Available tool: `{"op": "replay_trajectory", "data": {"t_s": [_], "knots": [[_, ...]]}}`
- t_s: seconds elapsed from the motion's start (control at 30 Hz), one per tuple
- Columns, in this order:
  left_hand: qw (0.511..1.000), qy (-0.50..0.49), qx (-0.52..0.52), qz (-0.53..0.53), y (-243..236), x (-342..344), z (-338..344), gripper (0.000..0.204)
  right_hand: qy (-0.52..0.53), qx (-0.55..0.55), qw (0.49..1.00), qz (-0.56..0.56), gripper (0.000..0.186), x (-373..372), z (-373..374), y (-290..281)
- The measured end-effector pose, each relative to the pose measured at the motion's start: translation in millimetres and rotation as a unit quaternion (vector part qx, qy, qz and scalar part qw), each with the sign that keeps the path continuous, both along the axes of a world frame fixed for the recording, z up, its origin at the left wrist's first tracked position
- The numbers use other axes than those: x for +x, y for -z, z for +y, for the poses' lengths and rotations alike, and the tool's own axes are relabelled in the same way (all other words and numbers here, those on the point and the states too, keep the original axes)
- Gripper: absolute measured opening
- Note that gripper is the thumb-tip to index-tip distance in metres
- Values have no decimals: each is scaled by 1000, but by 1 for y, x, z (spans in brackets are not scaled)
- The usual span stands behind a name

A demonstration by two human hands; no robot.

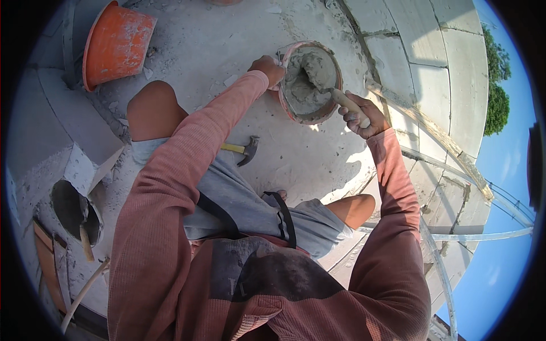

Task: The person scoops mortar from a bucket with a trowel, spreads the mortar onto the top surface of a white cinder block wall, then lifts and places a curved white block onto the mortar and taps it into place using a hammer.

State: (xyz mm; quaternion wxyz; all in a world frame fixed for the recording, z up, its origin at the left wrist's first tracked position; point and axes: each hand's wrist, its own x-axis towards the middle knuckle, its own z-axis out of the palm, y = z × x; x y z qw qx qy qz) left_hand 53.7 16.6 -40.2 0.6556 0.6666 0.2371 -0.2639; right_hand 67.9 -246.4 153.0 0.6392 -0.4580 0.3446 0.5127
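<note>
An orange bucket stands on the dusty floor, holding wet grey mortar that is heaped and furrowed. At its left side my left hand is closed on the rim. My right hand wraps round the pale handle of a trowel at the bucket's lower right edge. The trowel's blade reaches into the mortar and is mostly hidden there. Grey smears show on my right fingers.
A claw hammer lies by my leg. Upper left, another orange bucket rests tilted. A block wall rises on the right, with a wooden strip slanting along it. A grey container with a stick-like handle lies at lower left.
</note>
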Motion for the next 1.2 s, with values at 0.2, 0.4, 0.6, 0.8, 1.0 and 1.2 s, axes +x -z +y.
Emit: {"op": "replay_trajectory", "data": {"t_s": [0.2,0.4,0.6,0.8,1.0,1.2], "knots": [[1000,-5,23,-2,-25,-5,7,32,-511,-367,744,-223,28,3,53,21],[1000,-2,13,9,-33,-2,7,36,-736,-446,151,-487,30,-79,62,9],[1000,15,17,7,-14,1,16,41,-727,-410,201,-513,42,-78,62,-92],[998,26,53,11,-43,-8,13,45,-708,-399,350,-465,35,-72,57,-86],[997,29,72,-7,-43,-5,11,44,-747,-459,248,-412,31,-12,62,0],[997,18,69,21,-41,-5,9,40,-733,-490,275,-382,33,4,81,-82]]}}
